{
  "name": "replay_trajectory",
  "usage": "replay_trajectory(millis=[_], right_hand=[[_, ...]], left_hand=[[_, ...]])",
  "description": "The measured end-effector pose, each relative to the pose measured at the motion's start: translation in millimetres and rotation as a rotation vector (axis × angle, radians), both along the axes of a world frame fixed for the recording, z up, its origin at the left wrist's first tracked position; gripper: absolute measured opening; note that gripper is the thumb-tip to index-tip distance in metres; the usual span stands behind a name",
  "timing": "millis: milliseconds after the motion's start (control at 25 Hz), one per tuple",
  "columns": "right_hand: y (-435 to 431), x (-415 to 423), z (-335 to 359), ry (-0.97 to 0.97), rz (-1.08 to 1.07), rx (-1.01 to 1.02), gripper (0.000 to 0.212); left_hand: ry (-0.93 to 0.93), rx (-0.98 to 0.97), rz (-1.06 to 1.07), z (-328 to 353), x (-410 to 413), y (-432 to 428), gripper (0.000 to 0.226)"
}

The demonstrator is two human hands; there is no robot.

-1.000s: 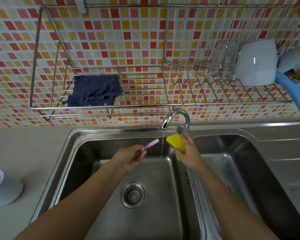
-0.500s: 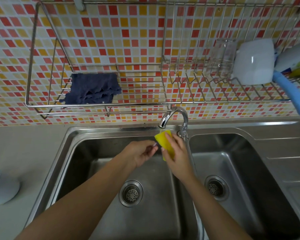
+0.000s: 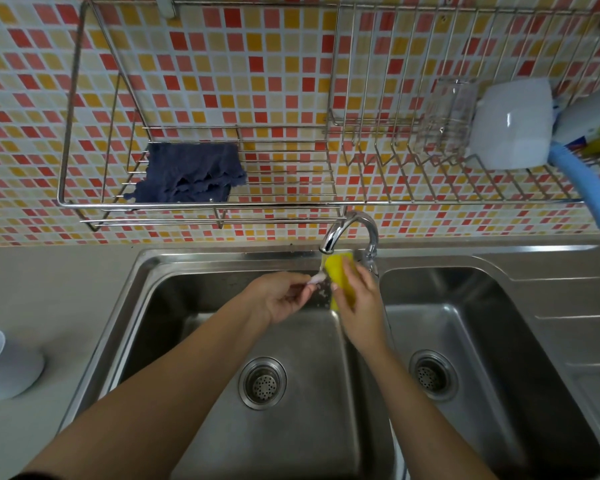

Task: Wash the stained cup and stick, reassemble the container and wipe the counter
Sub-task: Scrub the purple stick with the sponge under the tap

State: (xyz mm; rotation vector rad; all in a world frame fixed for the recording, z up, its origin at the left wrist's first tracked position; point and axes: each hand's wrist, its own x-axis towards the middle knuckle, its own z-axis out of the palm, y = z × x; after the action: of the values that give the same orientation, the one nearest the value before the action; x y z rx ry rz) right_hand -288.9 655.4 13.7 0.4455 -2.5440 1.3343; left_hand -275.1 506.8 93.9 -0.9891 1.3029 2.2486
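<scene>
Over the left basin of the steel double sink [image 3: 201,261], my left hand [image 3: 280,299] pinches a small pink stick [image 3: 317,279], only its tip showing. My right hand [image 3: 359,299] grips a yellow sponge [image 3: 340,271] and presses it against the stick's tip, right under the spout of the chrome tap [image 3: 349,230]. Water runs down between my hands. A white cup-like container [image 3: 4,365] lies on its side on the counter at the far left, partly cut off by the frame edge.
A wire rack [image 3: 194,202] on the tiled wall holds a dark blue cloth [image 3: 191,174], a clear glass [image 3: 447,116], a white cup [image 3: 513,123] and a bottle [image 3: 589,112]. A blue handle [image 3: 586,188] juts from the rack's right end. Grey counter [image 3: 49,292] lies left of the sink.
My hands came together under the tap: the sponge moved left onto the stick, which is now mostly hidden. One second ago stick and sponge were apart.
</scene>
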Motion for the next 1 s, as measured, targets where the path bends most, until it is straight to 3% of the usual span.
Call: replay_trajectory(millis=[440,520,600,680,800,1000], right_hand=[[4,7,-1,0.015,-0.006,-0.023,0.05],[5,8,-1,-0.006,-0.016,-0.03,0.051],[4,10,-1,0.006,0.013,-0.021,0.051],[2,11,3,-0.041,-0.028,-0.056,0.051],[1,12,4,-0.056,-0.027,-0.044,0.052],[-5,15,1,-0.071,-0.075,-0.126,0.053]], left_hand=[[0.019,-0.147,-0.026,9,5,9,0.016],[0.107,-0.421,-0.084,5,3,10,0.011],[0.309,-0.93,-0.221,-3,3,8,0.008],[0.528,-1.201,-0.295,-4,7,8,0.011],[0.691,-1.28,-0.321,-2,8,9,0.014],[0.709,-1.273,-0.257,-1,1,10,0.017]])
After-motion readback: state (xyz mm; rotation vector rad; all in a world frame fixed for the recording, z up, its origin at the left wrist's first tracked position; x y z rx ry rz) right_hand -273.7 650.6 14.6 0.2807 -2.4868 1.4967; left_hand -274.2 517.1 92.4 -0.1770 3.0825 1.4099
